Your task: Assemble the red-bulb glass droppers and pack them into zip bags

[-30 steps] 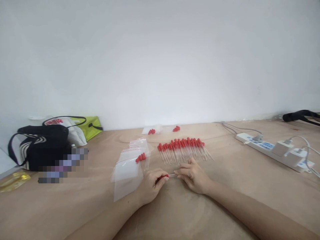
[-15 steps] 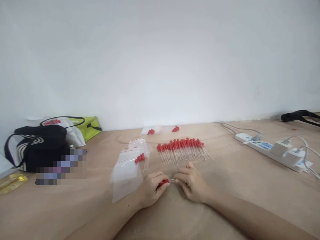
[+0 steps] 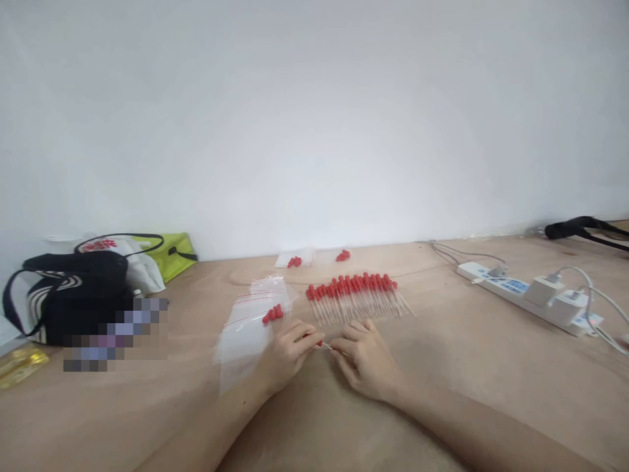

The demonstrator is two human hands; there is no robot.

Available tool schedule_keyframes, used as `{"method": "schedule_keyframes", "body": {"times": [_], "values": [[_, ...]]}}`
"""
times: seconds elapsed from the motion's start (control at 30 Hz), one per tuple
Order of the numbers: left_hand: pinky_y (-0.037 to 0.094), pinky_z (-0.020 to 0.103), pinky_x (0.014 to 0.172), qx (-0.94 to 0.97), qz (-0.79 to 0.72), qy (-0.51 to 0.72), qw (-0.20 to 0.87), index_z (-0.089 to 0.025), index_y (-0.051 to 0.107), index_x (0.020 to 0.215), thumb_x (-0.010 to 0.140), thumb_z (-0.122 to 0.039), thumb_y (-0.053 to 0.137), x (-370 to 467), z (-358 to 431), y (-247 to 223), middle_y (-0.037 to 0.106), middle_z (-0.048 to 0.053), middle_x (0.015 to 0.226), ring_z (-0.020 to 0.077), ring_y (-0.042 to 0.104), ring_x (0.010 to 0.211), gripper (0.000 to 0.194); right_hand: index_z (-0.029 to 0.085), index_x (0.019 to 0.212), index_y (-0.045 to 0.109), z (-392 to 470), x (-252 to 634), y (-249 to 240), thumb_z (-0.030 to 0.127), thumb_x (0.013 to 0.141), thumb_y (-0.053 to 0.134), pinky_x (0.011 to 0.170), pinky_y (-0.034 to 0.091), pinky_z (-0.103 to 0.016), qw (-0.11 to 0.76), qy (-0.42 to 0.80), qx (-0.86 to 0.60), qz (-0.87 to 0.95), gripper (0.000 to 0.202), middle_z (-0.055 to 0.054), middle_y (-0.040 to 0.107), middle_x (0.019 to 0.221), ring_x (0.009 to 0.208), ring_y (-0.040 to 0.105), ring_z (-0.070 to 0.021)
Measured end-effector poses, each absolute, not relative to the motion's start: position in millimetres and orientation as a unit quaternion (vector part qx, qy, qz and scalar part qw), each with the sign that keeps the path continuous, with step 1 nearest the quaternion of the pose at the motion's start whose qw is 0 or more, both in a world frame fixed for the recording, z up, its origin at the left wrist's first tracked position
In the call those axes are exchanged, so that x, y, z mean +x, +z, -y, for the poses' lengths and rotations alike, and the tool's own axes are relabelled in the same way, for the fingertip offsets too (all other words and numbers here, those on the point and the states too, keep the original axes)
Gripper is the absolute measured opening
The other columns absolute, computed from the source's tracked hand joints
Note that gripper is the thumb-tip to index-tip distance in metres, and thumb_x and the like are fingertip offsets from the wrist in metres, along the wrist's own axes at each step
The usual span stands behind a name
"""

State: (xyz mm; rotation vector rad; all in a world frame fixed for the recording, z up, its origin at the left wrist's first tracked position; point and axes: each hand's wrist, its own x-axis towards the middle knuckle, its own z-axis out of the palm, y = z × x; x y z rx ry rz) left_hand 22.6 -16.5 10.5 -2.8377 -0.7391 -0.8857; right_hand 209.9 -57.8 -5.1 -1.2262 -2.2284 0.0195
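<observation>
My left hand is closed on the red rubber bulb of a dropper, whose thin clear tube points to the right. Fingers of my right hand pinch that tube near its other end. Just beyond my hands lie many more droppers side by side, red bulbs to the back and clear tubes to the front. Several clear zip bags overlap to the left, partly behind my left forearm. On these bags rest a few droppers with red bulbs.
Against the wall lie two bags with red bulbs on or in them. A white power strip with plugged-in chargers and cables stands at the right. On the left are a black bag, a lime-green bag and a yellow packet.
Both hands have shifted slightly left and away from me with the dropper between them. Less of the red bulb shows now, and the tube tilts down to the right.
</observation>
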Motion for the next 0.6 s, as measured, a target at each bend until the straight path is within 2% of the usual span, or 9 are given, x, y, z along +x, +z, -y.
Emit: {"method": "schedule_keyframes", "body": {"times": [0.13,0.27,0.43,0.6], "values": [[0.039,0.038,0.079,-0.865,0.361,-0.332,0.102,-0.017,0.053,0.105,0.082,-0.024,0.045,7.7,2.5,11.4,0.059,0.009,0.096,0.0232,0.051,0.089,0.025,0.02,0.073,0.062,46.3,210.5,1.9,0.021,0.078,0.046,0.068,0.025,-0.029,0.295,0.04,-0.534,0.791,0.017,-0.002,0.062,0.072,0.074,0.051,-0.0155],[0.041,0.039,0.078,-0.791,0.497,-0.35,0.077,-0.015,0.056,0.089,0.077,-0.024,0.047,-15.9,-19.3,5.2,0.06,0.008,0.089,0.0249,0.053,0.087,0.018,0.019,0.074,0.063,11.1,205.0,9.7,0.022,0.079,0.042,0.066,0.03,-0.026,0.326,0.107,-0.622,0.704,0.021,-0.002,0.065,0.073,0.07,0.056,-0.0148],[0.044,0.034,0.075,-0.771,0.533,-0.347,0.013,-0.017,0.057,0.08,0.076,-0.025,0.045,-35.8,-32.0,-1.5,0.06,0.005,0.083,0.0217,0.056,0.084,0.015,0.016,0.09,0.059,-31.2,183.7,11.9,0.025,0.076,0.045,0.072,0.028,-0.03,0.302,0.05,-0.696,0.649,0.021,-0.006,0.066,0.077,0.079,0.058,-0.0192],[0.046,0.032,0.072,-0.777,0.541,-0.322,-0.023,-0.016,0.059,0.082,0.073,-0.021,0.048,-38.8,-32.2,-3.8,0.061,0.006,0.084,0.0207,0.057,0.081,0.016,0.015,0.086,0.056,-45.1,173.3,3.7,0.021,0.073,0.045,0.071,0.024,-0.033,0.254,0.001,-0.715,0.652,0.018,-0.008,0.065,0.075,0.076,0.057,-0.0213]]}}
